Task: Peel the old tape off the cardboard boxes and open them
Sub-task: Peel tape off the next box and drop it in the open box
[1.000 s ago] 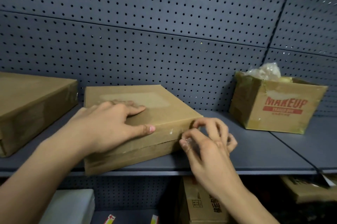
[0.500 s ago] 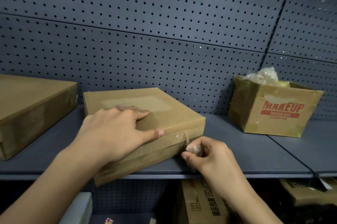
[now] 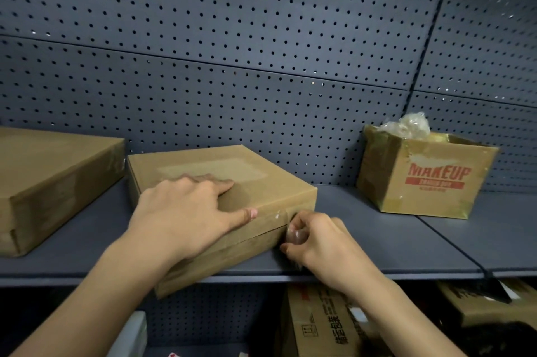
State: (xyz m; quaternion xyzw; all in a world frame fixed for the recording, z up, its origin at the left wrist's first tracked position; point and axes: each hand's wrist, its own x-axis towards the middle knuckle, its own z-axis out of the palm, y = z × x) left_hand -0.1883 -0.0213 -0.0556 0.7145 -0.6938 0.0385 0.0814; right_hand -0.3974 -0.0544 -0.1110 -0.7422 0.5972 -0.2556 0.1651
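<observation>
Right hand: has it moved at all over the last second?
Yes. The right hand has dropped from the top corner edge of the flat box down its front side, toward the shelf edge, pinching the clear tape.

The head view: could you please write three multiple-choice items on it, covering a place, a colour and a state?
1. Where does the left hand rest? A. on top of the middle flat box B. on the floor C. on a chair
2. What colour is the lettering on the open MAKEUP box? A. blue B. red C. green
3. What is the right hand doing? A. lying flat B. pinching clear tape at the flat box's front corner C. gripping scissors
Answers: A, fingers flat on its lid; B, red print; B, fingertips pinch crumpled tape.
</observation>
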